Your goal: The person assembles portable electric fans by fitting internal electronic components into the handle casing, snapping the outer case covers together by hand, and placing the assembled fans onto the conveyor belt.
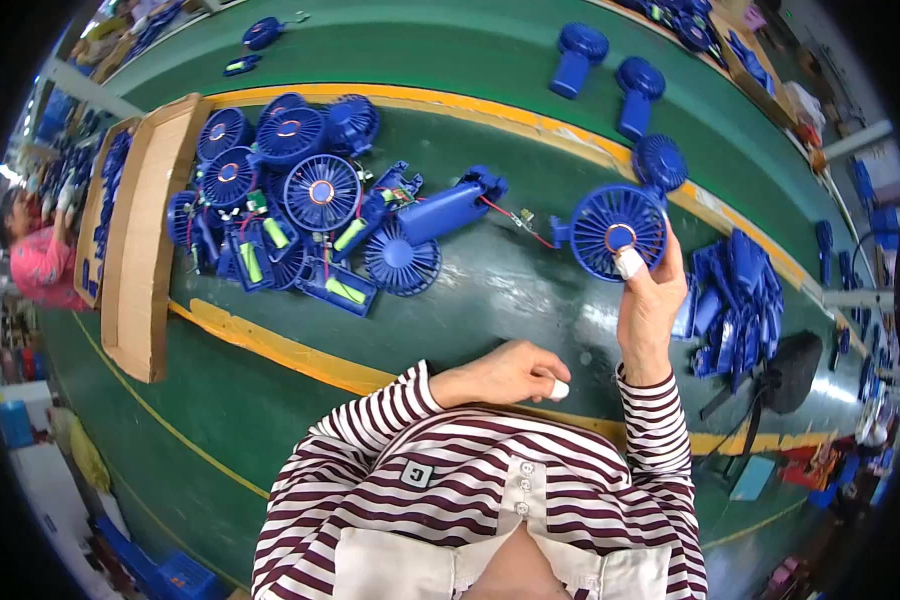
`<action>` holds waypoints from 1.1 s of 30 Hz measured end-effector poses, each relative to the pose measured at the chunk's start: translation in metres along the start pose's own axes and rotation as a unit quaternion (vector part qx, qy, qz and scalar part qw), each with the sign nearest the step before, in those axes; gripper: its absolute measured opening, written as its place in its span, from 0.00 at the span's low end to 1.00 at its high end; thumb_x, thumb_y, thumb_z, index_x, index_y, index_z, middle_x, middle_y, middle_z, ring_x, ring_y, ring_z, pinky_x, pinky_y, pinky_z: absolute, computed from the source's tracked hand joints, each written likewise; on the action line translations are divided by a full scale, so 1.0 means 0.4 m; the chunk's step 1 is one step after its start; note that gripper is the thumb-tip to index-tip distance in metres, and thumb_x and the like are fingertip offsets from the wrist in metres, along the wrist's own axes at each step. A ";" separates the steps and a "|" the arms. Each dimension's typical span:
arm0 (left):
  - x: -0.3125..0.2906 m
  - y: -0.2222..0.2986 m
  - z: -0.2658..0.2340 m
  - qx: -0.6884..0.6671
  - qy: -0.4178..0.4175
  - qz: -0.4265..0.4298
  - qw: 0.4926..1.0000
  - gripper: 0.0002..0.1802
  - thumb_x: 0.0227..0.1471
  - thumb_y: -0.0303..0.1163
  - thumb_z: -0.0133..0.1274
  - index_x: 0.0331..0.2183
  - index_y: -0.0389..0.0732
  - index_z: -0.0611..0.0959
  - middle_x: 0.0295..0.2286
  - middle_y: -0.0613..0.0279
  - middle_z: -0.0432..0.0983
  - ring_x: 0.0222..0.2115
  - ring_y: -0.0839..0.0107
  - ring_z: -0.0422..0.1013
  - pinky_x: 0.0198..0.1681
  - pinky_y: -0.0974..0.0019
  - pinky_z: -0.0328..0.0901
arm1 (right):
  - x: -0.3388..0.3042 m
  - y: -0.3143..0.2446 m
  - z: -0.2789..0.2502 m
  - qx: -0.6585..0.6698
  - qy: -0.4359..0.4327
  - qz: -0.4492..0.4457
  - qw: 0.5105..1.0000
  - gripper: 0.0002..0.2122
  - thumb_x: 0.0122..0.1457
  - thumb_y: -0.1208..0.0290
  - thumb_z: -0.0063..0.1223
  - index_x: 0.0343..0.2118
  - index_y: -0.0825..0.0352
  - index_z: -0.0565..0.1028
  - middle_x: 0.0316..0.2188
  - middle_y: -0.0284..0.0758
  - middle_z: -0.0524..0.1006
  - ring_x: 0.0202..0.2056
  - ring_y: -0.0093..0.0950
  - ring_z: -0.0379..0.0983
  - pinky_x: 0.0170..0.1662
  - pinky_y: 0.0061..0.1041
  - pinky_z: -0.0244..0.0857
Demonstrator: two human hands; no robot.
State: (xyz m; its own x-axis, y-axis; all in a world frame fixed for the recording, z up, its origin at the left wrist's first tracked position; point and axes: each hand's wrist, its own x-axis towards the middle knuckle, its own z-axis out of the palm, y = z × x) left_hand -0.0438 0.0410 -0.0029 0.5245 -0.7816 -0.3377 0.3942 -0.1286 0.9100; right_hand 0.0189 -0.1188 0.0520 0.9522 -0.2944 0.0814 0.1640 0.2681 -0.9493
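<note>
My right hand [650, 300] grips a blue fan head [618, 215] by its round grille, the white-covered thumb pressing near its centre. Red wires run from the fan head to a small circuit board [526, 216] and on toward a blue handle housing [450, 210] lying on the green bench. My left hand [505, 374] is by the bench's near edge, its fingers curled in and a white cover on one tip; I see nothing in it. To the left is a heap of fan heads [322, 192] and open handle shells with green batteries [276, 233].
A cardboard tray [135, 250] stands at the left, with a person in pink [45, 265] beyond it. Blue shells [740, 300] are piled at the right, near a black object [795, 372]. Finished-looking fans [638, 95] lie on the green belt [450, 60] across the yellow edge.
</note>
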 end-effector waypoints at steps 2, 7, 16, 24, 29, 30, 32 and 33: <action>0.001 -0.002 0.001 0.033 0.016 0.015 0.999 0.16 0.46 0.29 0.52 0.38 0.31 0.76 0.18 0.66 0.71 0.20 0.81 0.65 0.26 0.74 0.62 | -0.021 0.019 -0.074 -0.062 0.056 -0.003 0.997 0.31 0.44 0.81 0.57 0.53 0.76 0.57 0.47 0.39 0.65 0.47 0.27 0.63 0.52 0.25 0.56; -0.012 0.014 0.000 0.018 0.094 0.049 0.994 0.13 0.46 0.28 0.52 0.37 0.34 0.77 0.22 0.65 0.74 0.23 0.82 0.67 0.27 0.75 0.63 | -0.105 0.000 -0.138 -0.132 0.055 -0.021 0.989 0.31 0.44 0.83 0.56 0.53 0.76 0.56 0.49 0.40 0.64 0.47 0.27 0.64 0.52 0.24 0.57; -0.029 0.106 -0.096 0.511 0.414 0.195 0.727 0.25 0.32 0.23 0.58 0.39 0.38 0.74 0.43 0.54 0.67 0.45 0.56 0.62 0.46 0.60 0.59 | -0.114 0.005 -0.226 -0.098 0.131 -0.009 0.987 0.30 0.46 0.82 0.54 0.53 0.78 0.57 0.47 0.41 0.65 0.47 0.26 0.64 0.52 0.22 0.56; -0.077 0.062 -0.140 0.577 0.396 0.107 0.707 0.16 0.31 0.22 0.56 0.31 0.36 0.77 0.39 0.57 0.69 0.43 0.56 0.63 0.44 0.58 0.59 | -0.105 -0.039 -0.275 -0.025 0.196 -0.057 0.979 0.29 0.46 0.81 0.53 0.53 0.77 0.57 0.49 0.39 0.64 0.48 0.26 0.62 0.52 0.23 0.56; -0.029 0.137 -0.052 0.512 0.383 0.214 0.739 0.22 0.32 0.20 0.56 0.37 0.35 0.76 0.42 0.53 0.68 0.43 0.56 0.64 0.46 0.63 0.60 | -0.105 -0.032 -0.310 -0.029 0.190 -0.052 0.980 0.29 0.46 0.81 0.53 0.53 0.76 0.58 0.50 0.38 0.63 0.48 0.25 0.61 0.51 0.22 0.55; -0.001 0.145 -0.027 0.514 0.352 0.220 0.751 0.24 0.32 0.21 0.56 0.38 0.35 0.75 0.43 0.53 0.68 0.44 0.56 0.64 0.46 0.61 0.60 | -0.108 -0.030 -0.311 -0.037 0.194 -0.055 0.979 0.29 0.46 0.81 0.53 0.53 0.75 0.58 0.50 0.38 0.63 0.48 0.25 0.61 0.51 0.21 0.55; 0.065 0.159 0.012 0.537 0.304 0.221 0.756 0.28 0.29 0.24 0.59 0.40 0.36 0.73 0.43 0.53 0.66 0.45 0.55 0.63 0.47 0.59 0.60 | -0.108 -0.037 -0.315 -0.031 0.192 -0.039 0.980 0.29 0.45 0.81 0.53 0.53 0.75 0.58 0.49 0.38 0.63 0.48 0.25 0.61 0.51 0.21 0.55; 0.103 0.159 0.024 0.553 0.294 0.227 0.745 0.31 0.29 0.25 0.59 0.42 0.37 0.71 0.43 0.53 0.66 0.44 0.54 0.63 0.47 0.58 0.60 | -0.106 -0.037 -0.318 -0.027 0.190 -0.041 0.981 0.29 0.45 0.81 0.53 0.53 0.75 0.58 0.49 0.38 0.63 0.49 0.25 0.60 0.51 0.21 0.55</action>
State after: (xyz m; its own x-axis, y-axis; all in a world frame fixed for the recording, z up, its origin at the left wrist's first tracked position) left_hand -0.0044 -0.0054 0.0433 0.7829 -0.5365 0.3150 -0.6180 -0.6120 0.4935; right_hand -0.0567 -0.2267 0.0239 0.7700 -0.6362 0.0483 0.2117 0.1834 -0.9600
